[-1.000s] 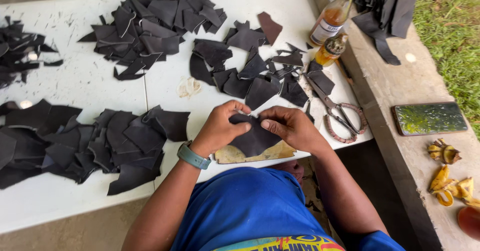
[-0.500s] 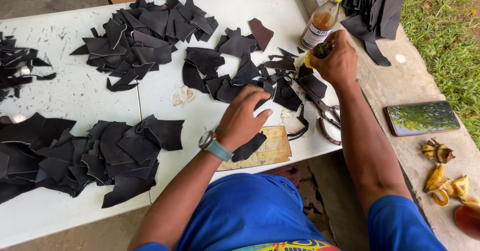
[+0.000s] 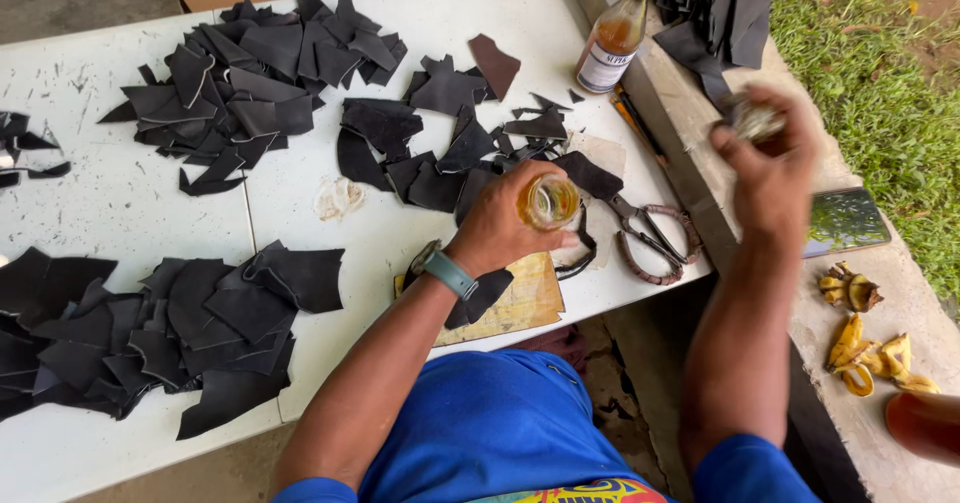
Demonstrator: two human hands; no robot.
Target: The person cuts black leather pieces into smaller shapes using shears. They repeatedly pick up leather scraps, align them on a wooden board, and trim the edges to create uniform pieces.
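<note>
The person is wearing a bright blue short-sleeved shirt [image 3: 490,428], its sleeves ending above the elbows and leaving both forearms bare. A multicoloured printed patch [image 3: 590,491] is showing at the shirt's lower edge. The left hand [image 3: 505,225] is wearing a watch [image 3: 445,271] with a grey-teal strap at the wrist, while the right hand [image 3: 770,168] is wearing nothing.
</note>
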